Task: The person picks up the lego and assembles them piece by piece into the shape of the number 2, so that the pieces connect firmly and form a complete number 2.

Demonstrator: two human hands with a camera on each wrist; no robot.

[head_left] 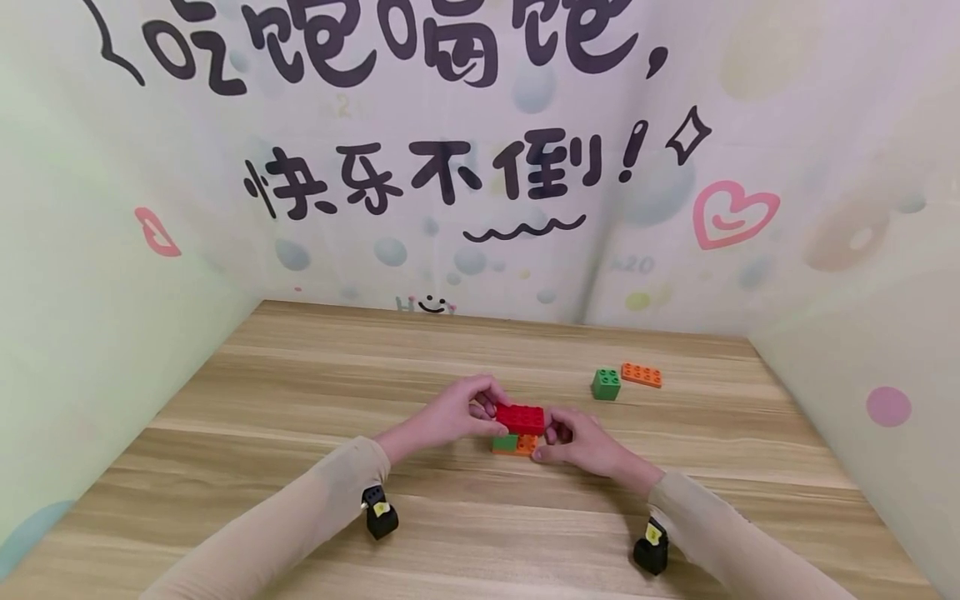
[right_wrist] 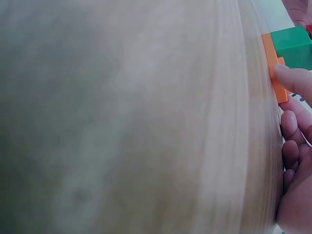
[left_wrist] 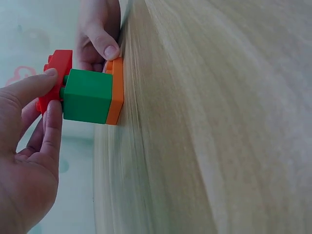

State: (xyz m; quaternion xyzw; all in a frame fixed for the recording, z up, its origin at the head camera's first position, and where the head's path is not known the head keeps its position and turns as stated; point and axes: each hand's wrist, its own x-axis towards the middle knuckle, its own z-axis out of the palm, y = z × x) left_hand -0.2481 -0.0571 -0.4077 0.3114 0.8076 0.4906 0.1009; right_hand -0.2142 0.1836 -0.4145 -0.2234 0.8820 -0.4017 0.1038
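Between thumb and fingers my left hand (head_left: 459, 414) holds a red studded brick (head_left: 520, 417) flat over a green block (left_wrist: 87, 96). In the left wrist view, studs of the green block show in a narrow gap under the red brick. The green block stands on one end of an orange studded plate (left_wrist: 117, 92), which lies on the table. At the plate's other end, my right hand (head_left: 588, 443) pinches its edge, with the thumb (right_wrist: 292, 78) on the near side. From the head view, the red brick hides most of the green block's top.
Farther back on the wooden table (head_left: 337, 358), to the right, another green block (head_left: 606, 384) stands beside a second orange plate (head_left: 642, 374). A printed cloth wall (head_left: 420, 250) rises behind the table's far edge, with pale walls on both sides.
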